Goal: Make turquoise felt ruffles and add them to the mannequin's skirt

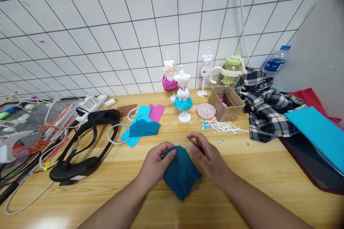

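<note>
Teal cloth (180, 175) between both hands' fingers (172, 153)

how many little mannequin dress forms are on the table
3. One in a teal skirt stands nearest, in front; one with a pink skirt is behind it to the left by the wall; one bare white form is by the wall beside the green cup. None seems hidden.

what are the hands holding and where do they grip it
The left hand pinches the teal cloth piece at its upper left edge. The right hand pinches a thin needle-like thing in its fingertips, beside the cloth's upper right edge.
</note>
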